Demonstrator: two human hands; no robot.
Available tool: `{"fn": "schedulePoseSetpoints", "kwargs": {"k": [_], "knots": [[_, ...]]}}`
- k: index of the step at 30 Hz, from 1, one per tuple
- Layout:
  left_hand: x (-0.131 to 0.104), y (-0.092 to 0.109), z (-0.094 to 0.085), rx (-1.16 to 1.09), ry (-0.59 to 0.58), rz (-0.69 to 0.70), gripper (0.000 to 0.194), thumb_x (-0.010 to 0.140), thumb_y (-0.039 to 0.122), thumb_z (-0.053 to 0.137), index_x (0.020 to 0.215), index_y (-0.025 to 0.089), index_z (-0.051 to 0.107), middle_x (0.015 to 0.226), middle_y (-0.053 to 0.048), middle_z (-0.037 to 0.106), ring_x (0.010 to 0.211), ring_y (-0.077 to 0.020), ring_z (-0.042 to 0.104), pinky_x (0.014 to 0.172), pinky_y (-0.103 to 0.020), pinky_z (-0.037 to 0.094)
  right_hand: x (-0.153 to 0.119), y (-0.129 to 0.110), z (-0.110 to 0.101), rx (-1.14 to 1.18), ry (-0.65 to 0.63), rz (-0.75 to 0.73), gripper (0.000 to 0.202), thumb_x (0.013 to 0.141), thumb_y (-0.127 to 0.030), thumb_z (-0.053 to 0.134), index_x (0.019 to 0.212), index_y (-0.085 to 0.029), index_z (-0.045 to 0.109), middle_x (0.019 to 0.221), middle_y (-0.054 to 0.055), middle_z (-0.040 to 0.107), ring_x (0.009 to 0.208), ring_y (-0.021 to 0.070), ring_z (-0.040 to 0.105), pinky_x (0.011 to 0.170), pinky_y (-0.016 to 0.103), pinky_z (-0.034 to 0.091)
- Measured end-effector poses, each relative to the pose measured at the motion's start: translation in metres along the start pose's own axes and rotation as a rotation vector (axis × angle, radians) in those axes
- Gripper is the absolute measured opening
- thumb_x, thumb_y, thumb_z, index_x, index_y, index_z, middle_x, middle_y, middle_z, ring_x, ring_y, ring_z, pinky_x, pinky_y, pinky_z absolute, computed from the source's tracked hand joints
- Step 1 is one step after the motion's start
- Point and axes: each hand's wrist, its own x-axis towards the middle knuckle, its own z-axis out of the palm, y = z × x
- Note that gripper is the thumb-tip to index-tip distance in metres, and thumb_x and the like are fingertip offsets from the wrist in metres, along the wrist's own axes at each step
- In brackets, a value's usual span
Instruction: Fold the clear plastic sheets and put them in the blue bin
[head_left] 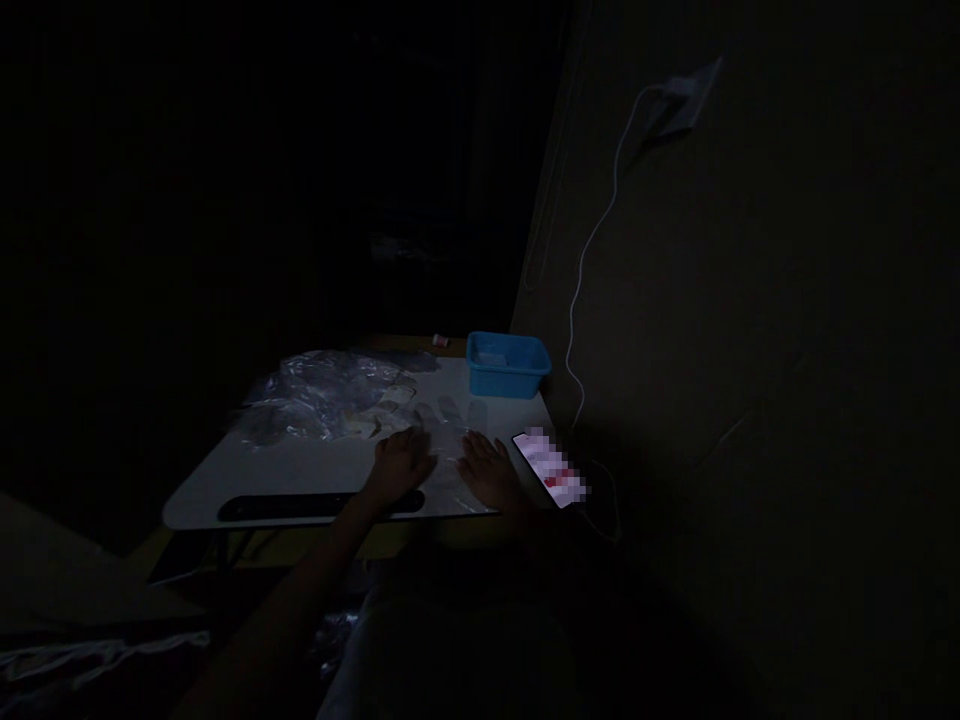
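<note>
A thin, clear plastic sheet or bag point(448, 482) lies on the white tabletop point(281, 470), faint in the dark. My left hand point(400, 466) rests at its left side, palm down, fingers slightly bent and a little blurred, thumb out to the right. On the right side my right hand point(489, 471) lies flat with the fingers spread, touching the plastic. Neither hand appears to grip anything. Behind my left hand, several pale flat pieces point(379, 415) lie beside a heap of crumpled clear plastic point(330, 390).
A blue plastic basket point(504, 380) stands at the back right corner. A lit phone point(551, 468) lies at the right edge, near a white cable point(577, 290) from a wall socket point(686, 100). A small red-and-white item point(440, 341) sits behind. A black slot point(285, 507) runs along the front.
</note>
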Motion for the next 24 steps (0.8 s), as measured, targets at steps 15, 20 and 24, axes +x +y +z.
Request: {"fn": "schedulePoseSetpoints", "kwargs": {"k": [15,20,24], "knots": [[-0.007,0.023,0.004,-0.019,-0.06,0.214,0.056,0.082,0.043,0.039,0.133,0.021,0.031,0.137,-0.014,0.036,0.127,-0.0286,0.028,0.099,-0.05,0.024,0.0,0.0,0.001,-0.005,0.005,-0.003,0.043,0.09,-0.037,0.03,0.127,-0.017,0.042,0.135,0.01,0.04,0.126,0.0208,0.033,0.102,0.043,0.023],[-0.01,0.02,0.003,-0.036,-0.163,0.241,0.056,0.084,0.045,0.034,0.135,0.024,0.026,0.14,-0.011,0.032,0.129,-0.0282,0.023,0.099,-0.055,0.019,0.0,0.001,0.002,0.007,0.004,0.003,0.044,0.09,-0.038,0.028,0.127,-0.017,0.041,0.135,0.01,0.038,0.126,0.0203,0.033,0.102,0.043,0.023],[-0.011,0.019,0.004,-0.049,-0.153,0.266,0.054,0.086,0.042,0.033,0.135,0.022,0.026,0.14,-0.01,0.03,0.131,-0.0256,0.021,0.101,-0.053,0.018,0.001,0.001,0.003,0.027,0.0,0.019,0.046,0.09,-0.039,0.029,0.13,-0.018,0.037,0.135,0.009,0.039,0.127,0.0199,0.032,0.102,0.044,0.024]]}}
